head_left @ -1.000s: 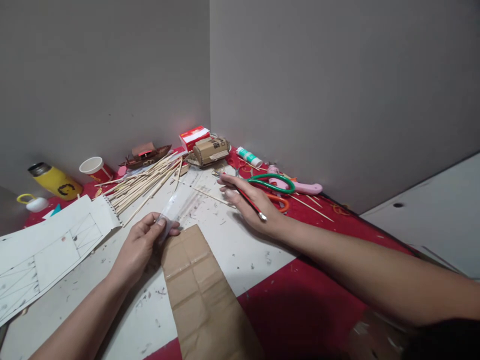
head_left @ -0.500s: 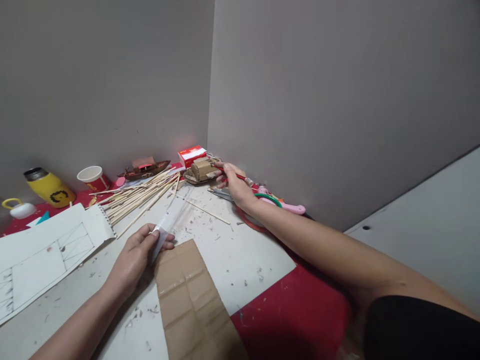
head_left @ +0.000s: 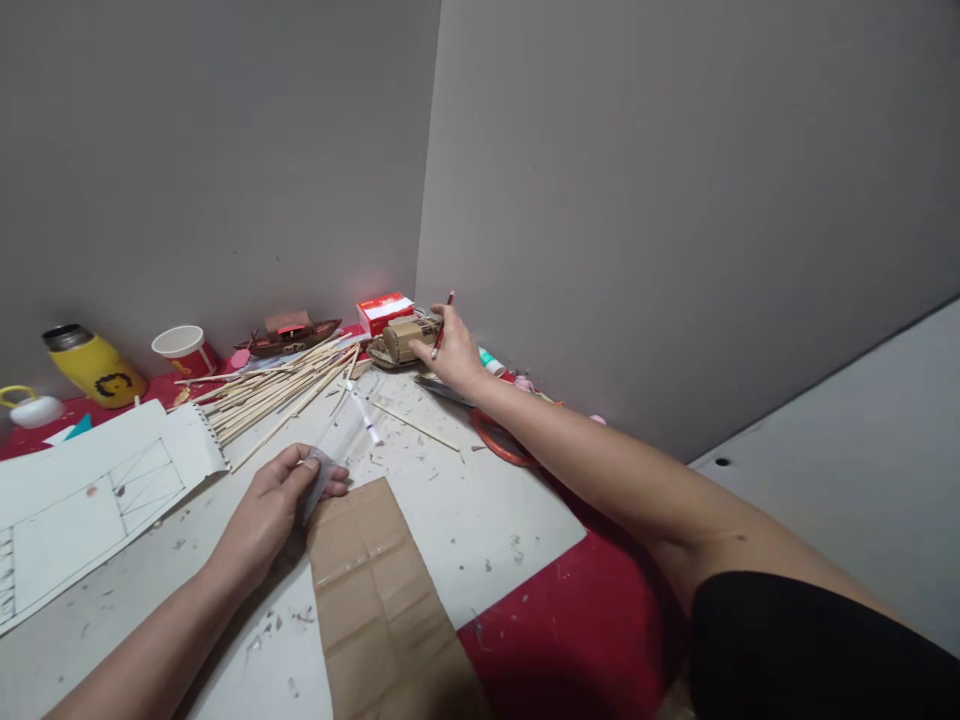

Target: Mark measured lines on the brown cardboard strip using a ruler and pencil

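Note:
My left hand (head_left: 281, 500) pinches the near end of a clear plastic ruler (head_left: 337, 432) between thumb and fingers, just above the top edge of a creased brown cardboard strip (head_left: 375, 580). At the far corner of the table, my right hand (head_left: 454, 350) reaches to a small cardboard model boat (head_left: 405, 342). Its thumb and fingers are around the boat's right side; whether they grip it firmly I cannot tell. A slim red pen (head_left: 448, 310) is tucked upright between the fingers of that same hand.
Beside my right forearm lie red-handled scissors (head_left: 502, 440) and a glue tube (head_left: 491, 362). A pile of thin wooden sticks (head_left: 289, 390) lies left of the boat. Further left are a drawing sheet (head_left: 97, 500), a paper cup (head_left: 184, 350), a yellow bottle (head_left: 94, 368) and a brown model boat (head_left: 292, 333).
My right hand has shifted slightly up and left onto the cardboard boat, and the pen in it has swung from nearly level to upright. The left hand's hold on the ruler is much the same.

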Available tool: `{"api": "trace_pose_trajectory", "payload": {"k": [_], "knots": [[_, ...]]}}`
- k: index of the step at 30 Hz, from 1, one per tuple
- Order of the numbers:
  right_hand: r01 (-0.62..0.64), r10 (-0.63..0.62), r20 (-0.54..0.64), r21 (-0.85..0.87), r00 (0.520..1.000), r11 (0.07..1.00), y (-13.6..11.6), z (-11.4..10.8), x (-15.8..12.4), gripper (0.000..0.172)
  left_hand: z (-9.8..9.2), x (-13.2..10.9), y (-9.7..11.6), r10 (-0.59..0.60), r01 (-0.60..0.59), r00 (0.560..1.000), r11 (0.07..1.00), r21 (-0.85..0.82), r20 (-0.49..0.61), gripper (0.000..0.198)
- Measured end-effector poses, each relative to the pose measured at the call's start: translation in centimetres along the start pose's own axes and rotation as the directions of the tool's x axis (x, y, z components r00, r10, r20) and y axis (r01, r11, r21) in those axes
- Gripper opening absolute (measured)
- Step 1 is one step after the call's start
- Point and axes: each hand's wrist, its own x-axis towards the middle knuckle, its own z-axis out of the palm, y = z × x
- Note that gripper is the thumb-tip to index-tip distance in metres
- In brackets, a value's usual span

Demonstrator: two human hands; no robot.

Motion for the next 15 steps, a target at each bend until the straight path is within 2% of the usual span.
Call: {"api": "trace_pose_trajectory", "payload": {"k": [5, 10, 12, 15], "knots": [[0.077, -0.078, 0.055, 0.015, 0.995, 0.997, -1.1, -1.5, -1.6, 0.034, 0.3, -0.1, 0.0, 0.008, -0.01, 0.999, 0.999, -0.05, -0.045, 0.024], [0.194, -0.203, 0.193, 0.064, 0.96, 0.979, -3.1, -3.8, -5.4, 0.03, -0.1, 0.3, -0.2, 0.109, -0.128, 0.973, 0.989, -0.079, -0.204, 0.021], [0.266, -0.278, 0.314, 0.082, 0.908, 0.961, -3.7, -4.6, -7.2, 0.03, -0.5, 0.5, -0.1, 0.128, -0.15, 0.957, 0.986, -0.067, -0.26, 0.023], [0.386, -0.403, 0.503, 0.143, 0.765, 0.911, -4.2, -5.6, -9.5, 0.026, -1.0, 0.8, 0.0, 0.143, -0.166, 0.938, 0.985, -0.048, -0.317, 0.028]]}}
